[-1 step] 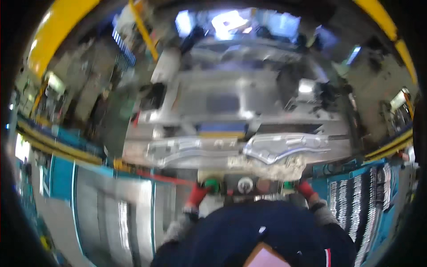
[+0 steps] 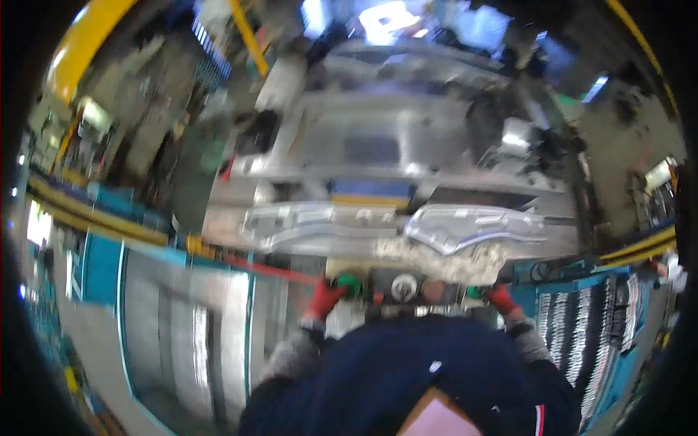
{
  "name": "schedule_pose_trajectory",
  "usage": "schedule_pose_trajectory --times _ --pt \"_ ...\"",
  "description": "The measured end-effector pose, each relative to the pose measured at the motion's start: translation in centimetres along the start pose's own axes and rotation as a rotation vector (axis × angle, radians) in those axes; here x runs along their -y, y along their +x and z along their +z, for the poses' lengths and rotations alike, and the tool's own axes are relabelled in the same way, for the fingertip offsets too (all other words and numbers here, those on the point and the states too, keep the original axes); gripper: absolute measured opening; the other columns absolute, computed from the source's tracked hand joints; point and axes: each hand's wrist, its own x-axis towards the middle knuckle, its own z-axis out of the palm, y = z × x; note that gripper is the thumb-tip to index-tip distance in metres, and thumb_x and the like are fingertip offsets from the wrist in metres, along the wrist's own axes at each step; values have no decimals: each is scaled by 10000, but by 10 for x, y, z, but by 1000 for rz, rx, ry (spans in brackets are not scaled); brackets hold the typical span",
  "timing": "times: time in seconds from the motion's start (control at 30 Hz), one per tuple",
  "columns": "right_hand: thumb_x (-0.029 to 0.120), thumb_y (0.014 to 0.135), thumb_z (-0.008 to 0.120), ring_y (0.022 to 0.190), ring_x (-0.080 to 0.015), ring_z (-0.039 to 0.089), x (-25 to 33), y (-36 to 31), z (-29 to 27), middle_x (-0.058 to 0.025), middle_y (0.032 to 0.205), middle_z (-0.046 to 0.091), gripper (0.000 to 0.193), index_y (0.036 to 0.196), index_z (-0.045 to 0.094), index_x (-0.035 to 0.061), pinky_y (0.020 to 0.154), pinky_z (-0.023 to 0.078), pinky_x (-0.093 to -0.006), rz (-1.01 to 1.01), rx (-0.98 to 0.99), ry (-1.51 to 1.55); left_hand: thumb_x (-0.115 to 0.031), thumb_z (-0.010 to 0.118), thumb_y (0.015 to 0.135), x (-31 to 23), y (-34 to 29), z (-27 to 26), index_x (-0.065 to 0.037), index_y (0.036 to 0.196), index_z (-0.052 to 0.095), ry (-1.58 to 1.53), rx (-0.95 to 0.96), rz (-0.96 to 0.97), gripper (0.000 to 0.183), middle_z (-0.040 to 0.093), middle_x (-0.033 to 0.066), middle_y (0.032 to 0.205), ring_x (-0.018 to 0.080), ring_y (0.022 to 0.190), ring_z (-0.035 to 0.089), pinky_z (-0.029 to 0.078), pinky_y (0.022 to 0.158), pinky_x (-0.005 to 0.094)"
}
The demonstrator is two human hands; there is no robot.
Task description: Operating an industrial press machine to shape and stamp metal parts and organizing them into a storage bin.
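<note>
Control box: a small panel (image 2: 402,288) with a round pale knob at its middle sits just in front of the person's chest, at the near edge of the press.
Left hand: red-gloved (image 2: 325,298), it rests on a green button (image 2: 349,282) at the panel's left end; the fingers look curled over it, though blur hides how hard they press.
Right hand: also red-gloved (image 2: 502,298), it lies on a second green button (image 2: 475,292) at the panel's right end, well apart from the other hand.
Stamped parts: two shaped grey metal panels, one (image 2: 320,221) left and one (image 2: 476,224) right, lie side by side just beyond the control box, on the press bed (image 2: 378,145).
Progress: judging by this, the parts are already loaded and both hands are off them; unloading appears to be left.
Surroundings: teal guard fencing (image 2: 102,265) stands left of the control box, racks of dark parts (image 2: 596,327) to its right.
</note>
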Motion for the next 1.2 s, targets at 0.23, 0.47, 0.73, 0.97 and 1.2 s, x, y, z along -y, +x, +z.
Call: schedule_pose_trajectory --times 0.23,0.47,0.73,0.97,1.2 --pt "212 850 653 750 -202 641 -7 27 -3 -108 921 685 303 1072 615 9 650 500 -341 107 44 -94 -295 771 739 66 13 -1 90 1357 310 296 -205 -24 861 548 229 1248 302 1152 547 449 941 357" --pt "238 862 638 946 -234 616 -1 28 -5 -129 1099 648 410 1210 550 39 826 481 -364 -66 53 -107 -265 763 751 13 4 3 75 1305 367 88 -169 -51 761 589 208 1190 292 1125 569 456 921 358" --pt "274 862 645 825 -215 639 -7 27 -6 -137 987 669 403 1166 561 24 707 502 -361 -22 26 -350 -396 775 699 54 14 -2 69 1269 415 227 -224 22 819 552 248 1230 342 1166 534 437 946 400" --pt "252 882 626 666 -197 619 3 24 -8 -99 898 684 373 1159 565 11 600 489 -349 93 34 -172 -403 747 718 16 3 3 59 1323 384 336 -217 -64 843 522 258 1264 380 1203 490 412 985 406" --pt "106 833 651 1125 -242 539 66 -12 -8 -138 1199 564 442 1244 513 20 960 427 -341 -182 -439 278 -293 684 729 -79 -13 40 -39 1306 453 686 -116 801 672 539 223 1237 405 1171 497 386 1008 473"
